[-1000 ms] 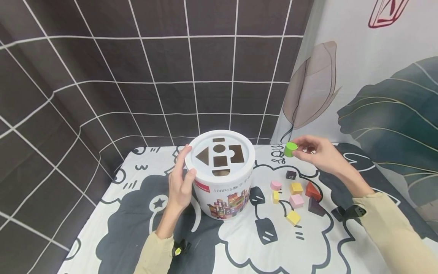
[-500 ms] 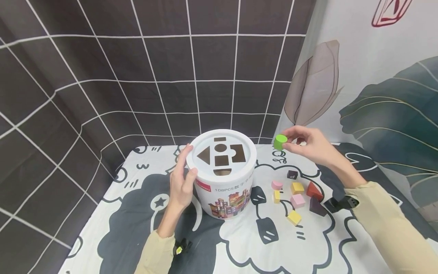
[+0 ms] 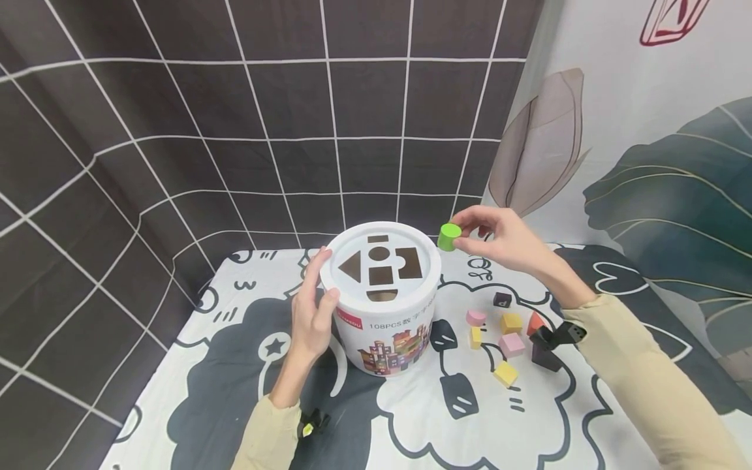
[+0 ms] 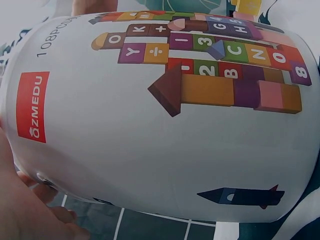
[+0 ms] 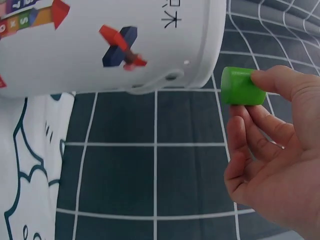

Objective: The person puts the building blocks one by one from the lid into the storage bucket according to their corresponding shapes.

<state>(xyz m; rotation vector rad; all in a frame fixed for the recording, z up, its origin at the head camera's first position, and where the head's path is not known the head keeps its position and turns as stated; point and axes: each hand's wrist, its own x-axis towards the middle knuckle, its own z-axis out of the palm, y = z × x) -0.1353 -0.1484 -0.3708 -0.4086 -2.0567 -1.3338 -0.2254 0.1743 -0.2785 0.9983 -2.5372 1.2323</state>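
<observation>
Pinched between the thumb and fingers of my right hand [image 3: 496, 238] is a green cylinder block [image 3: 449, 237], held up at the right edge of a white bucket [image 3: 384, 320]. The right wrist view shows the block [image 5: 242, 86] just past the bucket's rim, its round end facing the rim side. The bucket stands upright, and its white lid [image 3: 346, 290] has cut-outs: a triangle, a circle, a square and other shapes. My left hand [image 3: 311, 313] rests against the bucket's left side with fairly straight fingers, reaching up to the lid rim.
Right of the bucket, several loose blocks lie on the patterned cloth [image 3: 411, 418]: pink blocks [image 3: 511, 344], yellow blocks [image 3: 505, 374], a red block [image 3: 534, 322] partly covered by the right wrist strap, and dark blocks [image 3: 502, 299]. A dark gridded curtain [image 3: 294, 163] hangs behind.
My right hand has carried the green cylinder block leftward and slightly up, from above the loose blocks to the bucket's rim. The left hand and bucket have stayed put.
</observation>
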